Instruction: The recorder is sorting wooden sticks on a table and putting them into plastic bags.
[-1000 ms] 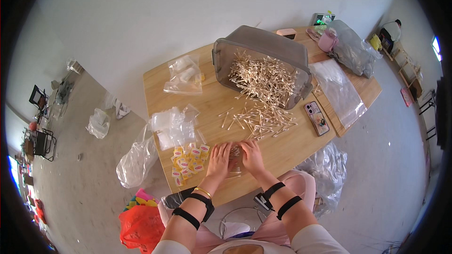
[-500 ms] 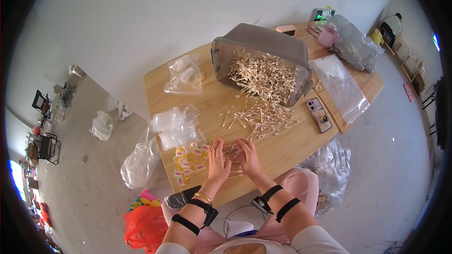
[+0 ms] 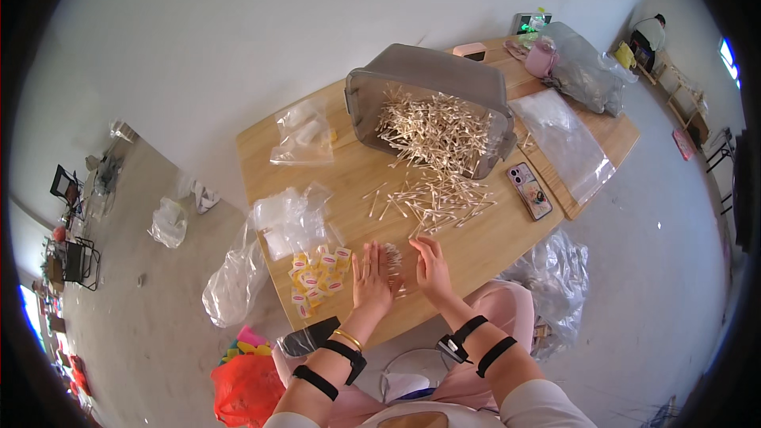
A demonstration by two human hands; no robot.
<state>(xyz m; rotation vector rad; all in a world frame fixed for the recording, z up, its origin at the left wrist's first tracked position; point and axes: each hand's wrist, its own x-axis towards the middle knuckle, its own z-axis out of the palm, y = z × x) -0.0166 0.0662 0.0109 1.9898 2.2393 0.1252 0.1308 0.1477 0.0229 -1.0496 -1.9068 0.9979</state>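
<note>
A small heap of cotton swabs (image 3: pixel 393 260) lies on the table near its front edge, between my hands. My left hand (image 3: pixel 372 279) rests flat along the heap's left side, fingers stretched out and touching the swabs. To the right, my right hand (image 3: pixel 433 272) is held apart from the heap, its fingers slightly bent and holding nothing I can see. Just left of my left hand lie several small yellow-and-white printed labels (image 3: pixel 314 276). Loose cotton swabs (image 3: pixel 444 202) spread over the wood beyond my hands, spilling from a grey plastic bin (image 3: pixel 436 71) tipped on its side.
Clear plastic bags (image 3: pixel 293 222) lie at the table's left, with another bag (image 3: pixel 303 135) behind them. On the right are a phone (image 3: pixel 529 191), a flat plastic sheet (image 3: pixel 564 143) and a pink mug (image 3: pixel 541 59). A red bag (image 3: pixel 247 388) sits below the table's left.
My right hand has moved right, away from the cotton swabs. My left hand stays beside them, turned flatter, with its fingers spread a little. The whole view has shifted slightly.
</note>
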